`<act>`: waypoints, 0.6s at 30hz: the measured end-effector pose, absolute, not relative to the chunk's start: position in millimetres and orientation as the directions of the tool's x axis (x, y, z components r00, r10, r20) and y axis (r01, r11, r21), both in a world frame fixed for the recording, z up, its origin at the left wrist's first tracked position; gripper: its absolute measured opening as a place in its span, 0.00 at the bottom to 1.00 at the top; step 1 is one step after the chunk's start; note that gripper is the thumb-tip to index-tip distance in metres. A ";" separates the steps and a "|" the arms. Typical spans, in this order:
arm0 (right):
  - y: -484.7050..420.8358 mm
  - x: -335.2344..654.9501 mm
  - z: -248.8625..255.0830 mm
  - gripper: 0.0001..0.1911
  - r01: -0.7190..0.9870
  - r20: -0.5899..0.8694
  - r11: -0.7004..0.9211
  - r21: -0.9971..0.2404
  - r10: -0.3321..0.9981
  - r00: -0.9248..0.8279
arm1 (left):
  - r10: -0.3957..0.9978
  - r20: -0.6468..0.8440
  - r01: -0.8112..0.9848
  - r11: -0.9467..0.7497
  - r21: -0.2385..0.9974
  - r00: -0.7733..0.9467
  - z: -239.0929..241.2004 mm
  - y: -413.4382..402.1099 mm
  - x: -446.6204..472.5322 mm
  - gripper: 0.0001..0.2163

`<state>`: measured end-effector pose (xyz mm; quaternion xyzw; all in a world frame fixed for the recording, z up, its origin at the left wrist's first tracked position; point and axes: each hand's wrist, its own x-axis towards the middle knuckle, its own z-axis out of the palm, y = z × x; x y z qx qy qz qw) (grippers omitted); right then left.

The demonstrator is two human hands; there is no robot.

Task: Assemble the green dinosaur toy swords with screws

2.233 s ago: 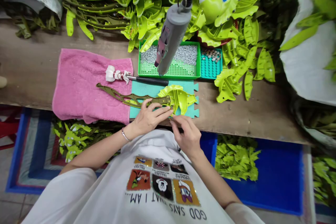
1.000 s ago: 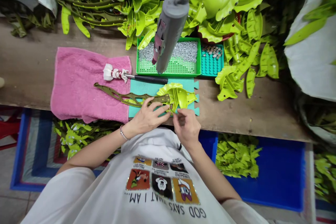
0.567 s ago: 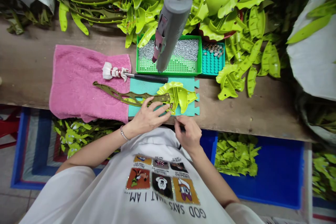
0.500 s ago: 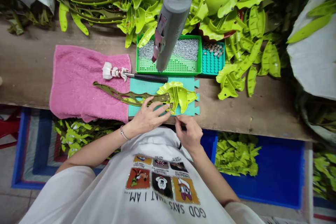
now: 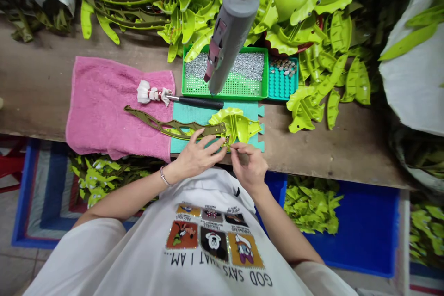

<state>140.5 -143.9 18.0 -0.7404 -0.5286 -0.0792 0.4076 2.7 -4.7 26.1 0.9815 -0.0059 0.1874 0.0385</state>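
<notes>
A lime-green moulded plastic shell [image 5: 242,125] lies hollow side up on the teal foam mat [image 5: 183,146]. Joined to it or lying over it, a long olive-green curved strip with cut-outs [image 5: 166,126] reaches left onto the pink towel. My left hand [image 5: 198,155] rests with fingers spread across the strip's right end and the shell's near edge; its thumb is hidden. At the shell's near edge, my right hand [image 5: 249,162] is closed in a pinch, and whatever small thing its fingertips hold is too small to make out. A tiny coppery metal piece [image 5: 227,139] sits beside my left fingertips.
A grey power screwdriver [image 5: 234,32] hangs above a green tray of screws [image 5: 225,88]. A teal tray [image 5: 282,90] holds small metal pieces. A cloth-wrapped hammer [image 5: 197,102] touches the pink towel [image 5: 97,111]. Lime-green parts [image 5: 312,106] crowd the back; blue bins [image 5: 360,236] stand below the bench.
My right hand has moved slightly up, its pinched fingertips now at the shell's near edge. My left hand stays on the parts. The whole view has shifted a little.
</notes>
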 end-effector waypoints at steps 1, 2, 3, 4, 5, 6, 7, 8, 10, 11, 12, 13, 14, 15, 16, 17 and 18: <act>-143.4 140.2 18.9 0.10 0.850 0.547 -0.117 -0.514 0.719 0.430 | 0.004 0.371 -0.023 -0.997 0.067 0.929 25.9 -4.8 2.7 0.09; -142.8 139.8 20.0 0.10 0.851 0.544 -0.128 -0.510 0.718 0.434 | 0.004 0.373 -0.022 -0.998 0.065 0.928 25.6 -4.9 2.6 0.09; -142.4 139.4 21.2 0.11 0.850 0.542 -0.142 -0.508 0.714 0.443 | 0.005 0.375 -0.021 -0.998 0.066 0.927 25.2 -5.1 2.5 0.09; -142.1 138.9 22.3 0.11 0.842 0.537 -0.160 -0.515 0.705 0.462 | 0.006 0.377 -0.021 -0.997 0.070 0.926 24.7 -5.3 2.2 0.09; -142.0 138.3 23.3 0.11 0.828 0.527 -0.183 -0.530 0.694 0.491 | 0.008 0.377 -0.023 -0.997 0.076 0.926 24.2 -5.6 1.9 0.10; -142.1 137.5 24.1 0.11 0.808 0.512 -0.209 -0.551 0.680 0.525 | 0.010 0.376 -0.023 -0.996 0.083 0.927 23.5 -5.9 1.6 0.10; -142.4 136.7 24.7 0.11 0.785 0.493 -0.236 -0.573 0.666 0.560 | 0.013 0.374 -0.023 -0.995 0.092 0.927 22.8 -6.3 1.3 0.10; -142.7 135.8 25.2 0.10 0.764 0.473 -0.265 -0.589 0.653 0.591 | 0.017 0.371 -0.023 -0.995 0.102 0.928 22.1 -6.7 1.0 0.11; -143.5 134.2 26.1 0.09 0.748 0.452 -0.314 -0.585 0.641 0.621 | 0.032 0.365 -0.014 -0.992 0.123 0.931 20.7 -7.5 0.6 0.12; -143.7 133.6 26.5 0.09 0.755 0.453 -0.327 -0.569 0.641 0.619 | 0.043 0.362 -0.007 -0.991 0.134 0.931 20.1 -8.0 0.6 0.13; -143.8 133.1 27.0 0.09 0.763 0.456 -0.333 -0.553 0.646 0.612 | 0.054 0.360 0.001 -0.990 0.144 0.931 19.6 -8.4 0.7 0.13; -143.8 132.8 27.6 0.09 0.771 0.458 -0.336 -0.541 0.651 0.606 | 0.063 0.358 0.008 -0.988 0.153 0.932 19.2 -8.8 0.9 0.13; -143.5 132.6 28.1 0.09 0.775 0.457 -0.338 -0.534 0.655 0.601 | 0.071 0.356 0.014 -0.987 0.160 0.932 19.0 -9.1 1.0 0.13; -143.0 132.7 28.8 0.08 0.774 0.452 -0.343 -0.532 0.658 0.602 | 0.076 0.356 0.018 -0.986 0.165 0.931 18.8 -9.5 1.2 0.13; -142.3 132.9 29.4 0.08 0.770 0.442 -0.352 -0.532 0.660 0.607 | 0.078 0.357 0.019 -0.986 0.168 0.931 18.7 -9.9 1.3 0.13; -141.5 133.3 30.1 0.08 0.764 0.430 -0.364 -0.533 0.661 0.615 | 0.079 0.358 0.019 -0.986 0.169 0.931 18.6 -10.4 1.3 0.13; -140.6 133.9 30.9 0.09 0.756 0.414 -0.379 -0.534 0.662 0.625 | 0.079 0.357 0.020 -0.986 0.168 0.931 18.4 -10.9 1.3 0.13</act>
